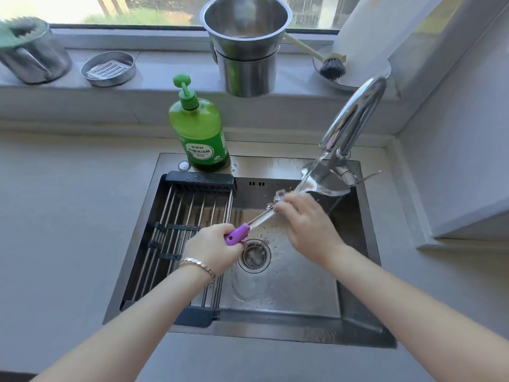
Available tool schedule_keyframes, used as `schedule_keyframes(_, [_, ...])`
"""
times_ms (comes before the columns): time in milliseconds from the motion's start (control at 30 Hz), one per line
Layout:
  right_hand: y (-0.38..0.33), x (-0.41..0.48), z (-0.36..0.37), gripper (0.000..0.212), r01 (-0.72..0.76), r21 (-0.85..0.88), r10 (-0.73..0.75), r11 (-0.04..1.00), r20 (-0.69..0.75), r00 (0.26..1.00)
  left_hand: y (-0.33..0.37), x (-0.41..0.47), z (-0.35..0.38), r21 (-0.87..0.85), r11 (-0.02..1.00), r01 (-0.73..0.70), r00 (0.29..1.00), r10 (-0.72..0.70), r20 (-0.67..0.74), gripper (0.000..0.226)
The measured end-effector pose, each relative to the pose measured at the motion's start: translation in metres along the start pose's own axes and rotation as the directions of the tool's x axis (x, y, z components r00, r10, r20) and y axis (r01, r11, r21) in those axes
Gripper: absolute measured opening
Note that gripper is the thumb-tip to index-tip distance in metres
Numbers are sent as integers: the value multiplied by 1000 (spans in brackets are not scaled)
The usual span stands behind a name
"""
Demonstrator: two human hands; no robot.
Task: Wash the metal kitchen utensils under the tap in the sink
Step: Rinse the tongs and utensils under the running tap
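A metal spatula point(325, 183) with a purple handle point(237, 235) is held over the steel sink point(289, 285). My left hand point(212, 250) grips the purple handle. My right hand point(305, 227) is closed on the metal shaft just below the blade, fingers wrapped around it. Water runs from the curved chrome tap point(355, 117) onto the blade and splashes by my right fingers. A second metal utensil handle point(370, 176) pokes out behind the tap base.
A black roll-up drying rack point(176, 230) covers the sink's left half. A green soap bottle point(199, 130) stands at the sink's back edge. On the sill are stacked steel pots point(246, 51), a round tin with a grater point(108, 68), a jar point(30, 53) and a dish brush point(332, 68).
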State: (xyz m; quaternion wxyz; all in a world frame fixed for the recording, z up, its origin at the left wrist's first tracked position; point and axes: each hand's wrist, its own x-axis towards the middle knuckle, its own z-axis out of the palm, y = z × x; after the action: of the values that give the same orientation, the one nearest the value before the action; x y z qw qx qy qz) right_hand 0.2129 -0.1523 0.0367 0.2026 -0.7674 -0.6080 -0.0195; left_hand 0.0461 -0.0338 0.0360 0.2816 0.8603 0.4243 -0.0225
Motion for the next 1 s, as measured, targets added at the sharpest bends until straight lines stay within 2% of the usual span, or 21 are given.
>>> schedule_keyframes(67, [5, 5, -5, 35, -107, -5, 107, 994, -16, 994, -3, -3, -2, -18, 1000, 1, 1000, -2, -31, 30])
schedule_keyframes(100, [2, 6, -5, 34, -83, -11, 83, 996, -25, 996, -3, -4, -2, -26, 1000, 1, 999, -3, -42, 29])
schedule_keyframes(200, [-15, 1, 0, 36, 225, -32, -224, 974, 35, 974, -2, -5, -4, -27, 1000, 5, 998, -6, -59, 29])
schedule_keyframes(233, [-16, 0, -1, 36, 271, -20, -269, 963, 47, 962, -3, -5, -5, -14, 1000, 3, 998, -4, -59, 30])
schedule_keyframes(267, [-13, 1, -2, 34, 251, 6, -251, 968, 42, 967, -5, -6, -6, 2, 1000, 4, 998, -4, -58, 29])
schedule_keyframes(333, [0, 1, -5, 27, 85, 62, -86, 994, 4, 996, -12, -10, -10, 36, 999, 11, 998, -9, -56, 27])
schedule_keyframes(400, [11, -2, -7, 29, -109, 113, 110, 988, 0, 994, -20, -13, -13, 67, 998, 20, 998, -15, -62, 27])
schedule_keyframes(467, [14, -3, -6, 42, -263, 185, 246, 947, 108, 963, -27, -17, -17, 80, 996, 29, 997, -23, -75, 27])
schedule_keyframes(533, [17, 1, -3, 50, -334, 246, 288, 910, 205, 935, -34, -22, -19, 90, 995, 36, 997, -30, -74, 26])
schedule_keyframes(633, [24, 15, -1, 44, -454, 320, 381, 831, 267, 885, -41, -28, -19, 123, 992, 30, 998, -23, -57, 24])
schedule_keyframes(700, [22, 21, 3, 43, -514, 287, 443, 808, 278, 852, -41, -31, -18, 130, 991, 12, 998, -3, -65, 24])
schedule_keyframes(767, [13, 19, 13, 55, -468, 197, 401, 862, 302, 865, -40, -30, -16, 125, 992, 5, 997, 4, -71, 25])
schedule_keyframes(833, [7, 15, 21, 57, -368, 179, 301, 912, 316, 900, -40, -30, -17, 133, 991, 4, 998, 4, -60, 23])
schedule_keyframes(900, [15, 15, 23, 59, -407, 205, 329, 890, 328, 885, -41, -31, -19, 155, 988, -24, 997, 35, -66, 22])
schedule_keyframes(933, [22, 17, 22, 61, -485, 229, 395, 844, 347, 851, -41, -33, -20, 174, 984, -44, 995, 58, -77, 21])
schedule_keyframes(1000, [36, 19, 19, 64, -669, 276, 537, 690, 426, 728, -41, -36, -22, 234, 968, -91, 991, 111, -74, 20])
